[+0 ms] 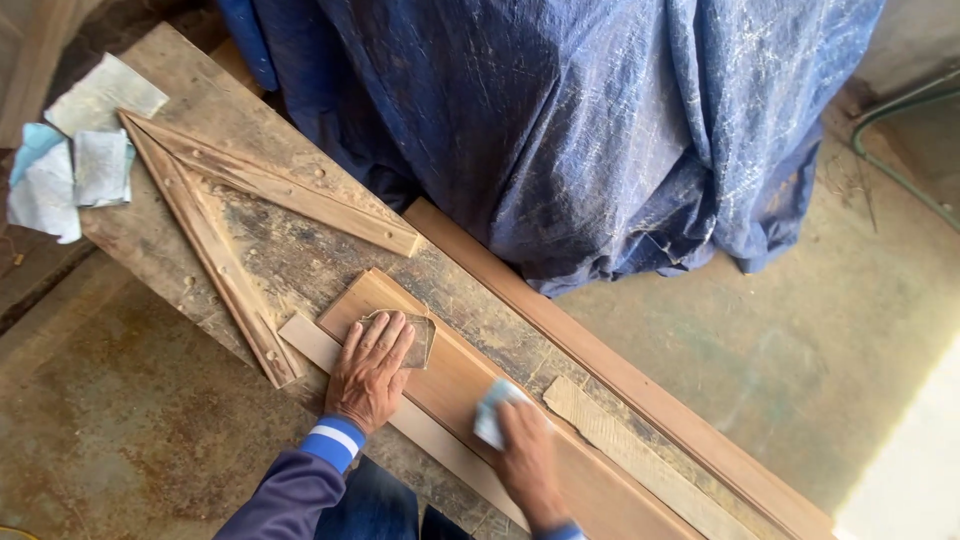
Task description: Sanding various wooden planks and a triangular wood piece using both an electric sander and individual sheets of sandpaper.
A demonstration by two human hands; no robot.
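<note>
Navy sleeve point(290, 490) with blue, white-striped cuff point(333, 440)

the blue tarp point(600, 130) crowds the desk point(300, 260) along its far edge, with a long wooden strip point(620, 375) lying beside it. the triangular wooden frame point(215, 215) blocks the left part. bare desk lies open inside the frame and just past the plank point(450, 385).

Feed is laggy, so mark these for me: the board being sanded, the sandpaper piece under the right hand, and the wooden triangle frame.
board point(455, 385), head view, bare face between the hands
sandpaper piece point(490, 415), head view, pale corner showing
wooden triangle frame point(215, 245), head view, left rail
</note>
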